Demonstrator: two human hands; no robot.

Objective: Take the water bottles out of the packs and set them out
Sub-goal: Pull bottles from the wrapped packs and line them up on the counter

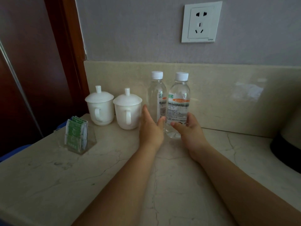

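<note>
Two capped, clear water bottles are standing upright close to the back edge of the worktop [48,185], a little in front of the stone backsplash [228,95]. The rear bottle [156,95] is sitting nearer the backsplash and slightly to the left; the front bottle [178,103] is standing just beside it and overlapping it from this angle, so whether they are touching is not clear.

The right hand [191,129] is wrapping the lower part of the front bottle, with the thumb crossing its front and the fingers [191,117] curling round its right side. The left hand [150,128] is lying open, its fingers [145,111] reaching straight along the left of the rear bottle and the thumb tip pointing into the space between the two bottle bases; it is gripping nothing.

In the back left corner a corner cup [99,106] and an inner cup [127,111], both white and lidded, are standing side by side, the inner one just beside the left hand's fingers. A clear holder [76,136] of green sachets is sitting near the left edge, forward of the cups. A dark object [286,152] is occupying the right edge. Between the front bottle and that object bare stone is stretching along the back edge, and the near half of the worktop is carrying only the two forearms
</note>
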